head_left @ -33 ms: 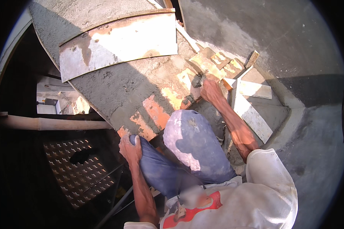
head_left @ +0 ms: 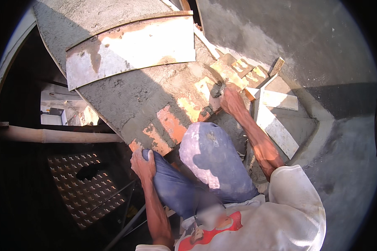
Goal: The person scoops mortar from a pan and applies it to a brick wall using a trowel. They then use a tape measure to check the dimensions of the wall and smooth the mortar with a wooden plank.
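My right hand [head_left: 232, 100] is closed on a trowel [head_left: 215, 74], its blade up and left over mortar-smeared bricks [head_left: 171, 122]; a lump of grey mortar [head_left: 216, 90] sits by my fingers. Wet grey mortar [head_left: 111, 100] covers much of the sloping step. My left hand [head_left: 143, 163] has its fingers curled round the top of my bent left knee, in blue trousers [head_left: 171, 192], beside the lowest bricks. My other knee [head_left: 209, 154], dusty with pale patches, is between my hands.
A white board [head_left: 130, 42] lies across the upper mortar surface. Pale boards [head_left: 276, 129] stand at right against the grey wall [head_left: 343, 154]. At left, a bamboo pole [head_left: 58, 135] crosses a dark drop above a patterned metal plate [head_left: 83, 188].
The view has shifted very slightly, with the upper board and knees a little lower in the picture. My hands have barely moved.
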{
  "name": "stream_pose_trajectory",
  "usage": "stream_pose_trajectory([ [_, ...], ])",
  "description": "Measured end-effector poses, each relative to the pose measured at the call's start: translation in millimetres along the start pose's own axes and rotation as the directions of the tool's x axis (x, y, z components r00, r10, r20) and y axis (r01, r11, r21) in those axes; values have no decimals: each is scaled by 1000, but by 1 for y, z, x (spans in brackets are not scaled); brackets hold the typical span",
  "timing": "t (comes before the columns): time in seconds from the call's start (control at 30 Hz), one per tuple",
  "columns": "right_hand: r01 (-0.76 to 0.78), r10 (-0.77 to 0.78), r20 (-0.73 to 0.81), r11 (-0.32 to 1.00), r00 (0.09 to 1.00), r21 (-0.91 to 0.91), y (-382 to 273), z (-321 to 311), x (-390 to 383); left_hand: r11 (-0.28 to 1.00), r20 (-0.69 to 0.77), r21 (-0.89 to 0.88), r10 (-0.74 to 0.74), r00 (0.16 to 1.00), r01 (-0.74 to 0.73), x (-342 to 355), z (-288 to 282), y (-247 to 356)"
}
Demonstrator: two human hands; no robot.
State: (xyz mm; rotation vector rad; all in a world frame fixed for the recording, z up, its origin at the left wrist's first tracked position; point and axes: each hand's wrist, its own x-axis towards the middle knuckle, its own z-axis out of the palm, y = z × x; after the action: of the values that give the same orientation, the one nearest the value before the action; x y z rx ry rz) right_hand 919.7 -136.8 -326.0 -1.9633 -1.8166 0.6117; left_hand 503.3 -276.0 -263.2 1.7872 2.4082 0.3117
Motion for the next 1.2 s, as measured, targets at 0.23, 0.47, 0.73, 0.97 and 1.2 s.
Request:
stream_pose_trajectory([
  [0.23,-207,302,-91,814,949,543,-13,-14,-43,1000,-10,0,4,1000,-4,-5,-7,-8],
  [0.47,-347,495,163,307,854,886,-42,77,-100,1000,-8,13,9,1000,-9,0,3,-6],
  [0.73,-285,549,-28,477,836,832,-15,137,42,999,22,-44,30,999,-29,6,9,15],
  [0.97,-373,370,107,787,923,492,-59,41,86,999,28,-2,-33,999,33,2,-5,6],
  [1.2,-289,281,78,875,956,390,-32,46,107,1000,34,-1,-16,999,16,1,3,5],
])
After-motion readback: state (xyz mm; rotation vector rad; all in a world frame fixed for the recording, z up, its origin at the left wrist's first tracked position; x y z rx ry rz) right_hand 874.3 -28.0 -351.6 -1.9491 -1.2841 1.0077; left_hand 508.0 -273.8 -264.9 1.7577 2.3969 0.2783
